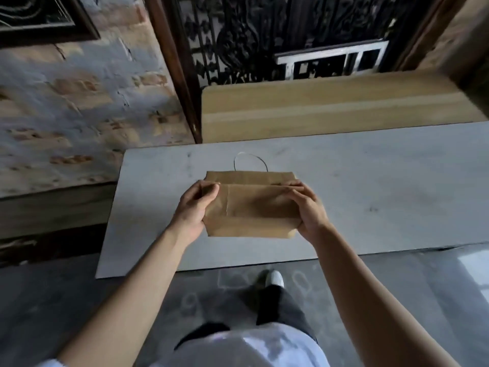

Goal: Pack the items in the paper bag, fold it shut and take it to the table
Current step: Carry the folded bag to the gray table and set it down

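Note:
A brown paper bag (254,207), its top folded over and a thin looped handle poking out behind, is held between both hands over the near part of a pale grey table top (370,186). My left hand (193,207) grips the bag's left end, thumb on the fold. At the bag's right end my right hand (308,207) clasps it, fingers curled over the folded flap. What is inside the bag is hidden. Whether the bag touches the table I cannot tell.
A light wooden board (330,107) lies beyond the table, against a dark ornate metal grille (251,35). A rough brick wall (79,102) runs along the left. The grey floor (79,300) and my leg and white shoe (275,278) are below the table's near edge.

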`<move>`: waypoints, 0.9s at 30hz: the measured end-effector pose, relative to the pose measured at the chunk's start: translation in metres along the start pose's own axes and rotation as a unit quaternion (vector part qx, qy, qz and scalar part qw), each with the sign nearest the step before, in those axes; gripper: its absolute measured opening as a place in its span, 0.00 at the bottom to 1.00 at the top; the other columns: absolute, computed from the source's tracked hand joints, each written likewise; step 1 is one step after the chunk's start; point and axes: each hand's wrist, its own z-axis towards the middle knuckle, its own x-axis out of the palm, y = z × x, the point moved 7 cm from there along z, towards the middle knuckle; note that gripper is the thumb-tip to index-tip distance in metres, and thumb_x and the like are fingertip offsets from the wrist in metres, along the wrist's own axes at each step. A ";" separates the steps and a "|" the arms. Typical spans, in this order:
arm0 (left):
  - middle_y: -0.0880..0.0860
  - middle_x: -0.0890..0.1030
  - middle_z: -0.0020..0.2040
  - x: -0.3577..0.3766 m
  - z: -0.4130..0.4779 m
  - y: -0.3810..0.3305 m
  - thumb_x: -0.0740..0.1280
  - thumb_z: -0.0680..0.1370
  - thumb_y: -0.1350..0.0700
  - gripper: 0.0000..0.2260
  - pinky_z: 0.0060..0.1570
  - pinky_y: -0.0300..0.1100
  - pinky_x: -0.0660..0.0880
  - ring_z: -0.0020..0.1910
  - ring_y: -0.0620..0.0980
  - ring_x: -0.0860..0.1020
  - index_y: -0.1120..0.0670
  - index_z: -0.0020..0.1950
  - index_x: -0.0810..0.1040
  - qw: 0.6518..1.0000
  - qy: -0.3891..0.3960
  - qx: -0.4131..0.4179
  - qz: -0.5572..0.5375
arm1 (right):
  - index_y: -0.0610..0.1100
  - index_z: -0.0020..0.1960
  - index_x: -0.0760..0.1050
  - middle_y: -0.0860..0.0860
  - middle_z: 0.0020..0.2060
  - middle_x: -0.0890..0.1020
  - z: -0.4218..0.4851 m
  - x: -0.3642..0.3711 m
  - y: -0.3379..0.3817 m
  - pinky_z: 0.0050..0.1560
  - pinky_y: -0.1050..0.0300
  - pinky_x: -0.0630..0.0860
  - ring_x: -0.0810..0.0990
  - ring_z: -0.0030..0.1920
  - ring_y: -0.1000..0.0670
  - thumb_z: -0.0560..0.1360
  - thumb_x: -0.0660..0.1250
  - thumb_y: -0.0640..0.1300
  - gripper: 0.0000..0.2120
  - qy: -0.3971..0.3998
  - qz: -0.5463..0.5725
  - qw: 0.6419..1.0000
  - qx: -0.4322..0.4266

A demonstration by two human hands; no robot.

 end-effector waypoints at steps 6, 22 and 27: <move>0.47 0.79 0.60 0.012 0.070 0.004 0.71 0.74 0.63 0.07 0.59 0.40 0.70 0.60 0.42 0.76 0.51 0.41 0.84 0.991 -0.035 0.040 0.125 | 0.47 0.42 0.81 0.55 0.41 0.83 0.088 -0.022 0.011 0.40 0.62 0.72 0.79 0.44 0.52 0.64 0.73 0.43 0.07 0.054 -0.058 0.995 0.063; 0.46 0.84 0.39 0.084 0.090 -0.010 0.78 0.65 0.58 0.05 0.47 0.48 0.74 0.41 0.52 0.80 0.50 0.39 0.87 0.775 0.050 0.250 0.579 | 0.46 0.41 0.81 0.51 0.44 0.83 0.099 0.055 0.031 0.49 0.50 0.74 0.78 0.49 0.46 0.70 0.66 0.43 0.05 0.180 -0.635 0.728 -0.185; 0.47 0.83 0.38 0.013 0.092 0.001 0.78 0.67 0.56 0.05 0.40 0.36 0.75 0.36 0.46 0.80 0.51 0.41 0.87 0.823 -0.007 0.180 0.538 | 0.48 0.42 0.81 0.50 0.42 0.82 0.118 -0.012 0.033 0.45 0.51 0.76 0.77 0.45 0.46 0.69 0.67 0.46 0.04 0.123 -0.635 0.754 -0.113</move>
